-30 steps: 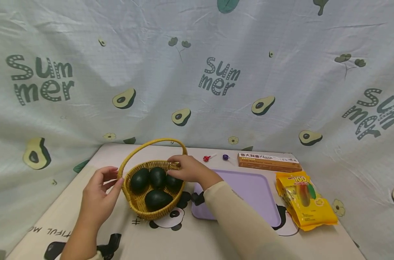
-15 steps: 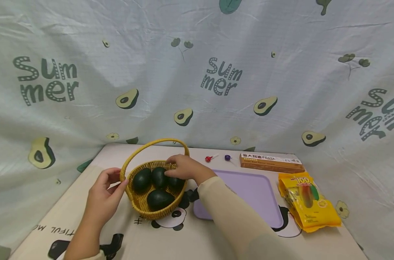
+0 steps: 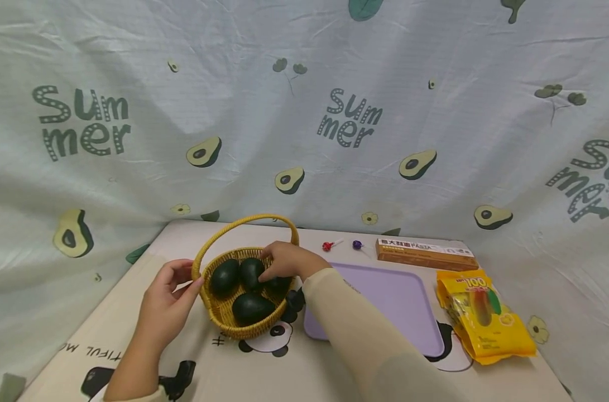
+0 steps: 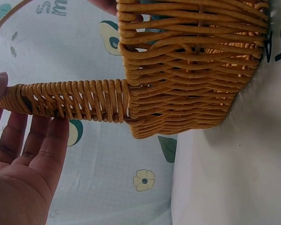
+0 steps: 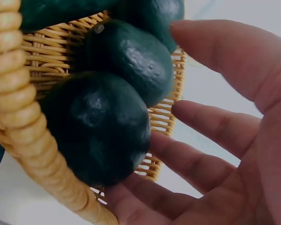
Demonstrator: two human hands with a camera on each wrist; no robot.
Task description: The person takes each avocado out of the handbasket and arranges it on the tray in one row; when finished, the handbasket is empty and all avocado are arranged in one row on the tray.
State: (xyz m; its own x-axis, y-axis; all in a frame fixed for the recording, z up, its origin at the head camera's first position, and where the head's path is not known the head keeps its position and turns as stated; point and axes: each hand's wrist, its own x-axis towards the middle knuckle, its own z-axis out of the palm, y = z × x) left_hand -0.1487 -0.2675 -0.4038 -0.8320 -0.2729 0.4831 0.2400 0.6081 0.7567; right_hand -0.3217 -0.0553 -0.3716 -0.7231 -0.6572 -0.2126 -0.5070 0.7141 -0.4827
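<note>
A yellow wicker basket [image 3: 240, 333] with a tall arched handle stands on the table, holding several dark green avocados [image 3: 253, 309]. At the handle's left side, my left hand [image 3: 166, 304] pinches it between thumb and fingers; the left wrist view shows the fingers along the woven handle [image 4: 75, 100]. My right hand [image 3: 294, 262] reaches over the basket's right rim, thumb and fingers spread around the avocados on that side. In the right wrist view, its fingertips lie close beside a round avocado [image 5: 98, 126] and the rim. Whether they touch the fruit is unclear.
Right of the basket lies a purple tray [image 3: 389, 301], partly behind my right forearm. Behind it are a red lollipop [image 3: 327, 245], a purple lollipop [image 3: 357, 245] and a pasta box [image 3: 425, 255]. A yellow candy bag [image 3: 487, 318] lies at the far right. A printed curtain hangs behind.
The head view has shifted, so everything appears slightly farther right. My right thumb has gone lower, between the avocados. My left hand keeps its hold on the handle.
</note>
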